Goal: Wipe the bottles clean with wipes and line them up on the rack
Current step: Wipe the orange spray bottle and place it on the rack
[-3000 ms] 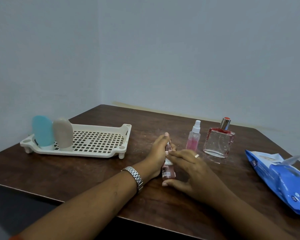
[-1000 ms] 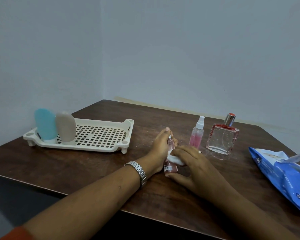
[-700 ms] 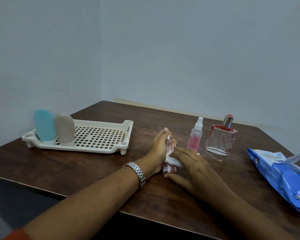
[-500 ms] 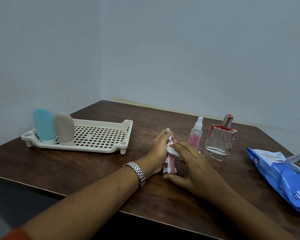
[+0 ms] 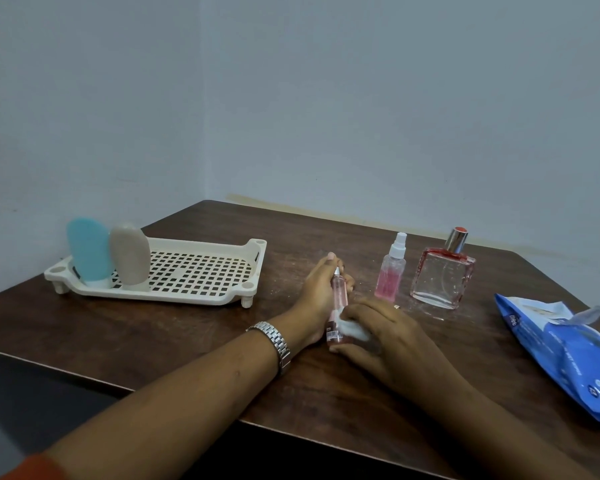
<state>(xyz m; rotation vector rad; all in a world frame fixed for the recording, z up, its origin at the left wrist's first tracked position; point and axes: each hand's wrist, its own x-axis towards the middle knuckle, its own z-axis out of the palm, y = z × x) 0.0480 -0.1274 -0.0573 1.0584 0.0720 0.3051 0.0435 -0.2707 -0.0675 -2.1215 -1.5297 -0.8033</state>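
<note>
The left hand (image 5: pixel 317 296) is curled round a slim pink bottle (image 5: pixel 338 297), fingers wrapped behind it and the thumb side toward the camera. It holds the bottle upright with its base on the desk (image 5: pixel 153 337). A metal watch (image 5: pixel 272 341) sits on that wrist.

The right hand (image 5: pixel 387 336) comes in from the other side with its fingers bent over a small white wipe (image 5: pixel 350 328). It presses the wipe against the lower part of the bottle, just above the barcode label. The thumb lies low near the bottle's foot. How tightly the fingers close on the wipe cannot be told, as the back of the hand covers most of it.

Just beyond the right hand stands a small clear spray bottle (image 5: pixel 390 271) with pink liquid and a white nozzle. Beside it, further right, stands a square glass perfume bottle (image 5: pixel 442 278) with a silver, red-topped cap. Both are upright on the desk and apart from the hands.

At the right edge lies a blue pack of wipes (image 5: pixel 565 355) with its flap peeled open.

To the left, well apart from the hands, a cream slotted rack (image 5: pixel 160 296) rests on short feet. A blue bottle (image 5: pixel 87 249) and a beige bottle (image 5: pixel 129 252) stand side by side at its left end, touching or nearly so.
</note>
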